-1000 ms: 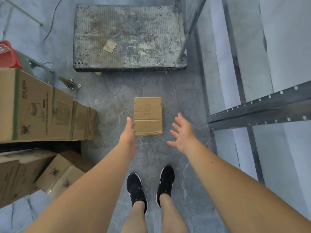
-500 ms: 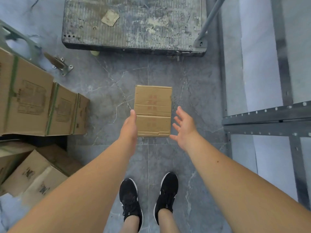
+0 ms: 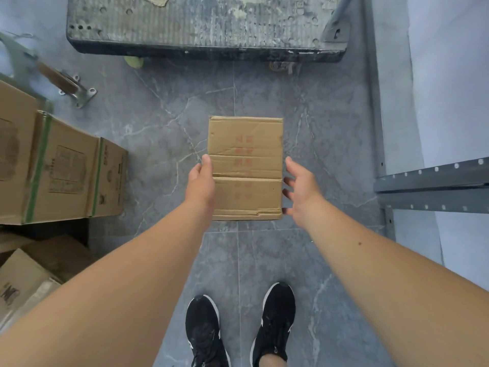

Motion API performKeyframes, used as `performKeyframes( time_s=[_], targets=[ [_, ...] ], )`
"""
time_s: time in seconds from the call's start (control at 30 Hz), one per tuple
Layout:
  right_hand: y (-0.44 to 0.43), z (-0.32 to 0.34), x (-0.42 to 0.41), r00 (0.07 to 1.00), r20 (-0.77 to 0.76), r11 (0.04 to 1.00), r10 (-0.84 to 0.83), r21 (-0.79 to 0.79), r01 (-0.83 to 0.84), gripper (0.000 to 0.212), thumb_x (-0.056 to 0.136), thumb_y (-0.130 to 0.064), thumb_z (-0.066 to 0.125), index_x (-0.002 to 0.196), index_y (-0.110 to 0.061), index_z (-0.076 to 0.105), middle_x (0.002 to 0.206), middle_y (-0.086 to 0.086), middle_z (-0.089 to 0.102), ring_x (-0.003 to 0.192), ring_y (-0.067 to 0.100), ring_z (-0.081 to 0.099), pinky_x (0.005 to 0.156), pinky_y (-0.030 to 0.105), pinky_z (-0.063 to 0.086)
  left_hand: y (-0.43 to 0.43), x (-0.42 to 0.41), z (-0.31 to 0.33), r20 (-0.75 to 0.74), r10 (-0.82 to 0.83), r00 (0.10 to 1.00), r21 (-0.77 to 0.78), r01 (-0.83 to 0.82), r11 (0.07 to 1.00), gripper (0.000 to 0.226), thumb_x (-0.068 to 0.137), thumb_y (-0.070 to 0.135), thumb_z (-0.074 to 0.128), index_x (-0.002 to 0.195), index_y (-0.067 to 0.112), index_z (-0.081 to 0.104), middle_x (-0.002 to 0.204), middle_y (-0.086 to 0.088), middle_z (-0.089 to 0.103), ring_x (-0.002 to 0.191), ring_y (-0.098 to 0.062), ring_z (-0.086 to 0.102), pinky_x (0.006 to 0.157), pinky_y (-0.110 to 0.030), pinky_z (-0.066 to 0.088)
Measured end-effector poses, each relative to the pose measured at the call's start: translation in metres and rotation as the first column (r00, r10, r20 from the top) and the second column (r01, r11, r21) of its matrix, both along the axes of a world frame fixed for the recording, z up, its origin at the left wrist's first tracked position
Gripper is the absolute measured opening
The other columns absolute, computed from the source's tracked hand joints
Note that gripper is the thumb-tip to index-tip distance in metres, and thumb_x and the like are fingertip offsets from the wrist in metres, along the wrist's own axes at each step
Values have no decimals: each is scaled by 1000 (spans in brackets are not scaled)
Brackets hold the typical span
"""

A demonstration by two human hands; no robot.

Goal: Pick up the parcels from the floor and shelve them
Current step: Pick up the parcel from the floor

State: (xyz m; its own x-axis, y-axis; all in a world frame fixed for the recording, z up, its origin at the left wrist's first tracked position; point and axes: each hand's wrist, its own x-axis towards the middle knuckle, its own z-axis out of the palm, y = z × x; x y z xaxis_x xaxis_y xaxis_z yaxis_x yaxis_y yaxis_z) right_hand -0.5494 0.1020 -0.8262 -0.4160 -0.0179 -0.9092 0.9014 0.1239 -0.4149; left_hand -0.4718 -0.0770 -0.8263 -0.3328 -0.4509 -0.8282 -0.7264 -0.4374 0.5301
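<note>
A small brown cardboard parcel with faded red print lies flat on the grey tiled floor in front of my feet. My left hand is at its left edge, thumb on the top face near the edge; a grip cannot be made out. My right hand hovers just off its right edge, fingers spread, a narrow gap between them and the cardboard. The grey metal shelf rack stands at the right, its perforated beam at about hand height.
A worn grey platform trolley sits on the floor ahead. Large cardboard boxes with green tape are stacked at the left, more boxes below them. A metal bracket lies at the upper left. My black shoes stand below the parcel.
Both hands have moved down and forward to flank the parcel; the left now touches its left edge. The view has dropped closer to the floor, so the parcel looks larger.
</note>
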Motion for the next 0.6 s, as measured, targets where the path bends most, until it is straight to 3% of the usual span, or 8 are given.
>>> performKeyframes(
  time_s=[0.03, 0.1, 0.2, 0.3, 0.37, 0.43, 0.5, 0.6],
  targets=[
    [0, -7, -1, 1000, -9, 1000, -1, -6, 1, 41, 97, -58, 58, 64, -43, 77, 71, -20, 77, 80, 11, 67, 71, 39, 46, -1, -1, -5, -1, -4, 1000, 7, 4, 1000, 70, 104, 70, 39, 161, 29, 40, 160, -1, 52, 144, -29, 52, 122, -55, 39],
    [0, -15, -3, 999, -22, 999, 26, -33, -27, 47, 98, -59, 55, 62, -42, 81, 67, -19, 78, 69, 11, 77, 68, 37, 48, -2, -2, -14, -1, -9, 1000, 20, 9, 1000, 71, 103, 71, 40, 161, 29, 41, 161, -1, 51, 145, -30, 50, 122, -56, 38],
    [-2, -24, -7, 997, -57, 997, 45, -60, -48, 38, 100, -57, 52, 91, -32, 80, 71, -15, 80, 58, 4, 75, 65, 36, 54, -2, -3, -23, 9, -3, 1000, 27, 3, 1000, 70, 103, 71, 40, 160, 31, 42, 160, 0, 52, 145, -31, 50, 123, -57, 38],
    [-8, -24, -9, 992, -88, 994, 92, -54, -97, 37, 102, -53, 54, 113, -26, 75, 86, -9, 83, 72, 11, 79, 53, 29, 59, -1, -3, -28, 2, -16, 1000, -15, 16, 1000, 68, 105, 69, 39, 159, 30, 45, 160, 2, 51, 147, -27, 47, 125, -51, 34],
    [-13, -23, -9, 992, -89, 994, 92, -51, -97, 46, 101, -53, 54, 133, -23, 69, 121, -1, 77, 106, 19, 74, 80, 38, 63, 0, -2, -30, -3, -26, 1000, -43, 26, 999, 67, 105, 68, 39, 160, 29, 44, 163, 2, 47, 150, -25, 43, 125, -46, 31],
    [-16, -28, -10, 986, -115, 992, 121, -32, -125, 55, 102, -52, 54, 145, -19, 60, 144, 4, 65, 133, 27, 60, 112, 50, 48, 1, -2, -32, -4, -41, 999, -51, 41, 998, 67, 105, 68, 38, 160, 30, 43, 165, 3, 46, 152, -25, 41, 125, -46, 29],
    [-18, -29, -10, 982, -133, 990, 132, -32, -137, 60, 102, -51, 55, 151, -16, 55, 152, 6, 58, 142, 29, 52, 122, 51, 38, 0, -2, -32, -3, -44, 999, -46, 44, 998, 68, 105, 69, 38, 160, 29, 45, 165, 3, 46, 152, -25, 42, 127, -47, 29],
    [-19, -31, -9, 982, -139, 990, 124, -44, -131, 63, 101, -49, 56, 154, -15, 51, 156, 7, 55, 145, 30, 49, 124, 51, 35, -2, -1, -30, 0, -34, 999, -28, 34, 999, 69, 104, 69, 40, 160, 29, 47, 165, 4, 47, 151, -25, 42, 128, -47, 29]
  ],
)
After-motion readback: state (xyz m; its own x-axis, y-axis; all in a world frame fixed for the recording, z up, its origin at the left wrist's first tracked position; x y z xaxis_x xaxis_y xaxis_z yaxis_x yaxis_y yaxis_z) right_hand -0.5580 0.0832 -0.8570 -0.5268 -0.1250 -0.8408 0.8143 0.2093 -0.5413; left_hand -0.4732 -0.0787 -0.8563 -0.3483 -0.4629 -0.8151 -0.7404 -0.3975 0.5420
